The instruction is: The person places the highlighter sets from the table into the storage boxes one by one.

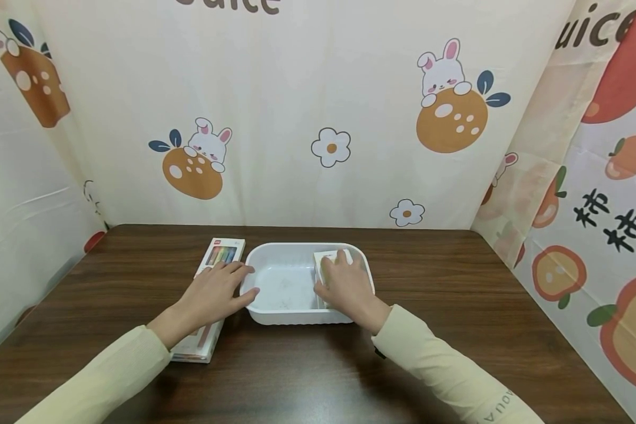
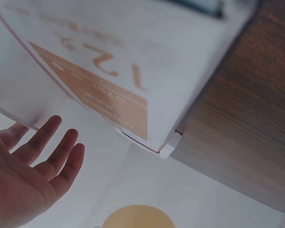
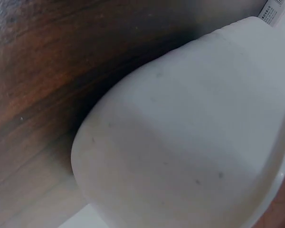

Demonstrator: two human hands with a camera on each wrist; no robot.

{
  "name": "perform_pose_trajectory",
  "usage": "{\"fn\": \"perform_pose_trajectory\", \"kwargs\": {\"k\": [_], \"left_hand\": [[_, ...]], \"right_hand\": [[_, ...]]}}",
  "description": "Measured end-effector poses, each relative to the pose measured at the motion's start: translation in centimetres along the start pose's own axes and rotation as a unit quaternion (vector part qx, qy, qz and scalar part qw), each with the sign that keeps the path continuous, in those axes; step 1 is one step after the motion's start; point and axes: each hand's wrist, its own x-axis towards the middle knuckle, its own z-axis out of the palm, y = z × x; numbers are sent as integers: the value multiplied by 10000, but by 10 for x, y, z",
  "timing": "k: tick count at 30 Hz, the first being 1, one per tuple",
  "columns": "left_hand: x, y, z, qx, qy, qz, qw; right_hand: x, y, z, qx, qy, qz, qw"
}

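Note:
A white plastic tray [image 1: 302, 318] stands on the table, its outer wall [image 3: 180, 128] filling much of the right wrist view. My right hand [image 1: 350, 288] reaches into its right end and grips a small white box [image 1: 322, 257] with a greenish print, mostly hidden under the fingers. My left hand [image 1: 214, 293] has its fingers spread at the tray's left rim, with nothing in its grasp. Beneath that hand lies a flat white box [image 1: 232, 242] picturing coloured pens or pencils. Its printed side [image 2: 109, 71] shows close up in the left wrist view, near the loosely bent fingers [image 2: 64, 149].
The dark wooden table [image 1: 456, 282] extends around the tray. A patterned curtain [image 1: 275, 176] with rabbits and fruit hangs along its back edge, and similar cloth [image 1: 572, 277] hangs at the sides.

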Motion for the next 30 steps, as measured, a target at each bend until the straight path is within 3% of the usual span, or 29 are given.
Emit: {"fn": "perform_pose_trajectory", "kwargs": {"k": [14, 30], "left_hand": [[0, 1, 0, -25, -19, -15, 10000], [-1, 2, -1, -46, -8, -31, 10000]], "right_hand": [[-2, 1, 7, -105, 100, 19, 9999], [-5, 3, 2, 27, 175, 136, 9998]]}}
